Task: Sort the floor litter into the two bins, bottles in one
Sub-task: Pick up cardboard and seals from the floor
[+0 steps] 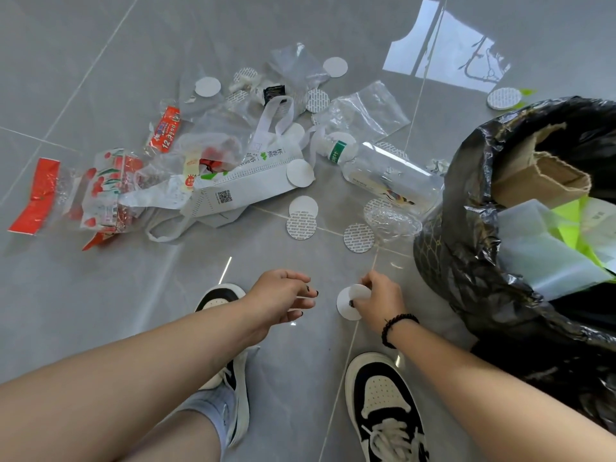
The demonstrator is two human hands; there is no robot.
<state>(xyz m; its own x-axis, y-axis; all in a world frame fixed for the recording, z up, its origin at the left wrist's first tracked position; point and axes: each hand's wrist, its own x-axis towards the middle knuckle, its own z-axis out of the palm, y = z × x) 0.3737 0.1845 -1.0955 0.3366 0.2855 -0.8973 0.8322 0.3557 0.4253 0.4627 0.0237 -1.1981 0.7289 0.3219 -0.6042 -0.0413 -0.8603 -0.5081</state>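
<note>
Right grip [378, 300] pinches two discs [348, 303]; left grip [283, 296] empty; one bottle [383, 171].

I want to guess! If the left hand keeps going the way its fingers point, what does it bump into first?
Probably the white paper disc pinched in the right hand. The left hand points its fingers sideways at it across a small gap of bare floor; depth is hard to judge.

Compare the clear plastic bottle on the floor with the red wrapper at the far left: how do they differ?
The clear plastic bottle is see-through and bulky; the red wrapper is coloured and flat. The bottle lies beside the black-lined bin; the wrapper lies at the pile's far edge from it. The bottle carries a white cap; the wrapper is a torn strip. Both lie on the floor, untouched by either hand.
</note>
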